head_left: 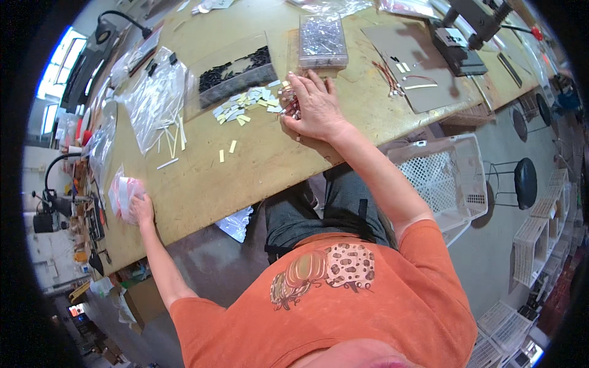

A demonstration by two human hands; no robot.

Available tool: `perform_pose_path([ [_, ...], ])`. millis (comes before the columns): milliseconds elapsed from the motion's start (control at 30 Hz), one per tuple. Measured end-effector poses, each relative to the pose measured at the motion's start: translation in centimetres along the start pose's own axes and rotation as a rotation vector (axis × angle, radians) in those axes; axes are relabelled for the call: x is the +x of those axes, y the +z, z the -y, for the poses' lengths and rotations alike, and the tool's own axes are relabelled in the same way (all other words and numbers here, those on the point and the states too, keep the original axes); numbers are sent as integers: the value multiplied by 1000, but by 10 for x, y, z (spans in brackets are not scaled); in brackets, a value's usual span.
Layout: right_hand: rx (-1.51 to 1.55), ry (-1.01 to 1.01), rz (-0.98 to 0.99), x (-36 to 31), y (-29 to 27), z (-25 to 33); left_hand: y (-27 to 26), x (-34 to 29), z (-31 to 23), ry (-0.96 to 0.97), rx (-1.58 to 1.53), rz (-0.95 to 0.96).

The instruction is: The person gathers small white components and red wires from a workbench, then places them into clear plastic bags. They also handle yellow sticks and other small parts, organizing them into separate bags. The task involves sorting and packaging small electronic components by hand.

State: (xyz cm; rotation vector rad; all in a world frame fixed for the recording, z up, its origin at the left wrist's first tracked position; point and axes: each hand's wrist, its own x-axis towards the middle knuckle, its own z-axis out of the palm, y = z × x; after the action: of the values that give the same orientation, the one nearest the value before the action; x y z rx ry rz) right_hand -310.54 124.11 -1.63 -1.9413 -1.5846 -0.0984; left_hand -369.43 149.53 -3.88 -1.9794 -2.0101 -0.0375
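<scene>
At the table's left side my left hand [142, 209] is closed on a clear plastic bag [124, 195] with pinkish-white contents that I cannot make out. My right hand [316, 109] lies palm down on the table with its fingers apart. Under its thumb side shows a small pile of red wired parts with white ends [291, 102], partly covered by the palm. Beside that pile are scattered pale yellow and grey paper-like strips [248, 103]. Just beyond my right fingertips stands a clear box of small shiny parts [322, 40].
A clear tray of black pieces [236, 76] and a bag of white tubes [156, 98] lie on the left. To the right, a grey mat [417, 64] holds red wires, near a black hand press [460, 49]. A white plastic crate [438, 178] stands beyond the table's edge.
</scene>
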Motion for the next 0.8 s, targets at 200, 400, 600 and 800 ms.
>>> perform_pose_path([
  [200, 79, 69, -98, -5, 11, -13, -3, -3, -23, -139, 88, -50],
  [400, 22, -20, -111, -30, -27, -41, 8, 0, -16, -154, 35, -113],
  [600, 29, -54, -80, -31, -55, -94, 6, -2, -15, -85, -233, -76],
  [800, 103, -209, -337, -57, -72, -47, -30, -6, -27, 34, -268, -205],
])
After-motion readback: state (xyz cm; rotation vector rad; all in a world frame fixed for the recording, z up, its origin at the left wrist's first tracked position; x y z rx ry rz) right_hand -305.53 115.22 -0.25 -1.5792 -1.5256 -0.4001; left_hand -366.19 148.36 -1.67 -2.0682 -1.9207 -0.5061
